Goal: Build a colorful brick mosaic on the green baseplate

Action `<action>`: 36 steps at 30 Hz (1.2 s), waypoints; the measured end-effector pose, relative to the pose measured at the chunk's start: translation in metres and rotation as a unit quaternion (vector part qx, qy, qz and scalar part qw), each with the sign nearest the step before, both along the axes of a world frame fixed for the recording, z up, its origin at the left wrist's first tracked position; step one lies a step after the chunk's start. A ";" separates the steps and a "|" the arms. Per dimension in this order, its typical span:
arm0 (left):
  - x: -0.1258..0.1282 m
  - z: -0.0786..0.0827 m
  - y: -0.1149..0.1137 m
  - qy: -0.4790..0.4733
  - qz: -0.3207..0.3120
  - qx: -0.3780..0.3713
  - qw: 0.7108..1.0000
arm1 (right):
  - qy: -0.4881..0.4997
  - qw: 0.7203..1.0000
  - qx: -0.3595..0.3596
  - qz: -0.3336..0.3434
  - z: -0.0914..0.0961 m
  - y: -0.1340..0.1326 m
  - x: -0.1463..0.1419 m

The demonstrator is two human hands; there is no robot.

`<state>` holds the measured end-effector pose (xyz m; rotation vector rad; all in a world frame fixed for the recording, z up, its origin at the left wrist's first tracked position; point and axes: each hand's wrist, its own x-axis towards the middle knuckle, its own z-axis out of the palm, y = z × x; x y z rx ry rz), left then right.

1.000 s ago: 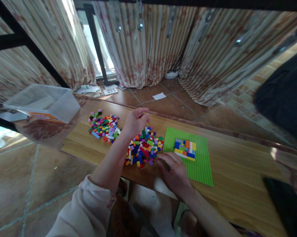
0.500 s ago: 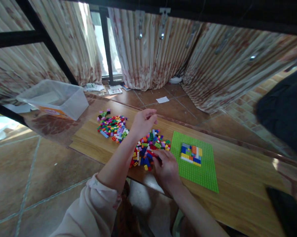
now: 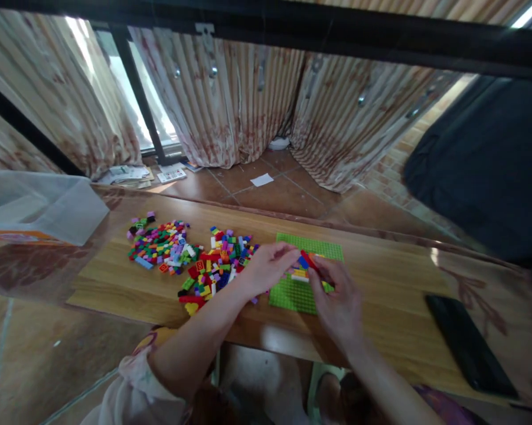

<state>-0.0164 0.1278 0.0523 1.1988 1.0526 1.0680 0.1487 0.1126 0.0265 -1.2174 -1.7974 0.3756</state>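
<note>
Over the green baseplate (image 3: 294, 298), my right hand (image 3: 339, 295) pinches a long red brick (image 3: 309, 260) between thumb and fingers. My left hand (image 3: 268, 268) reaches in from the left, its fingers drawn together close to the red brick's left side. A blue brick shows at these fingertips, but whether they hold it or it belongs to the build below is unclear. Between and beneath both hands, a flat patch of joined bricks (image 3: 299, 275) in white, yellow, orange and other colours is partly hidden on the baseplate.
Loose bricks lie in two heaps on the wooden board, a left heap (image 3: 159, 245) and a nearer heap (image 3: 216, 265) by my left forearm. A clear plastic box (image 3: 48, 206) stands far left. A black phone (image 3: 469, 342) lies at the right.
My right hand has lifted from the near heap and moved over the baseplate with the red brick. My left hand has come across to meet it. The view has swung right.
</note>
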 end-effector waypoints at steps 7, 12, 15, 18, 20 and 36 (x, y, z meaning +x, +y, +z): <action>0.028 -0.014 -0.002 -0.023 0.010 -0.079 0.997 | -0.024 0.999 -0.018 0.015 -0.003 -0.001 0.007; 0.029 -0.023 -0.001 -0.005 0.022 -0.077 0.997 | -0.031 0.997 -0.042 0.050 -0.002 0.001 0.008; 0.029 -0.025 -0.001 0.016 0.011 -0.087 0.996 | -0.039 0.995 -0.043 0.079 -0.001 0.003 0.010; 0.028 -0.025 -0.003 0.020 -0.002 -0.094 0.995 | -0.042 0.995 -0.037 0.082 0.001 0.008 0.016; 0.026 -0.024 -0.004 0.013 -0.010 -0.095 0.995 | -0.039 0.996 -0.039 0.077 0.004 0.012 0.023; -0.052 -0.008 0.012 0.410 -0.161 0.045 0.896 | 0.083 0.962 -0.261 -0.017 -0.007 0.054 0.072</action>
